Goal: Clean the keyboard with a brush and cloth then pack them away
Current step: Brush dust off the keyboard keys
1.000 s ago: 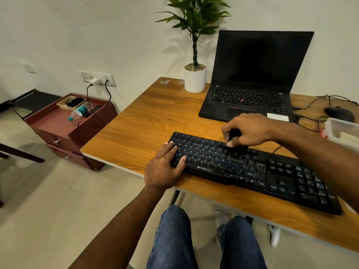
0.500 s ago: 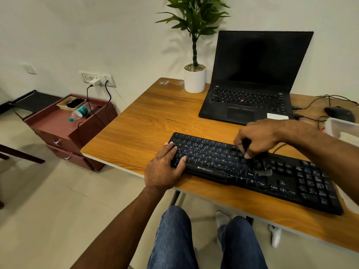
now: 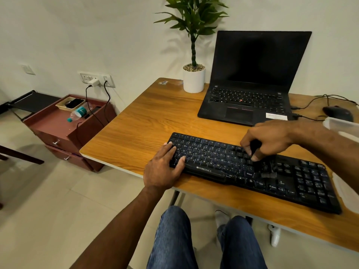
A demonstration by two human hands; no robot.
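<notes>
- My right hand (image 3: 269, 137) has its fingers curled round the black handle of the brush (image 3: 266, 166), whose bristles rest on the keys right of the middle of the keyboard (image 3: 291, 183).
- My left hand (image 3: 165, 169) lies flat with fingers straight over the keyboard's left end, thumb along its front edge, pressing it down.
- The keyboard sits slantwise near the front edge of the wooden desk (image 3: 145, 123), its right end nearest me.
- Behind it I see an open laptop (image 3: 250, 78) with a dark screen, and a potted plant (image 3: 194, 74) just to its left.
- At the far right there is a mouse (image 3: 339, 113) with its cables, and a clear plastic container (image 3: 343, 127) partly cut off by the frame; I cannot make out a cloth.
- Off the desk to the left stands a red drawer unit (image 3: 64, 136) with a bottle (image 3: 78, 112) lying on top.
</notes>
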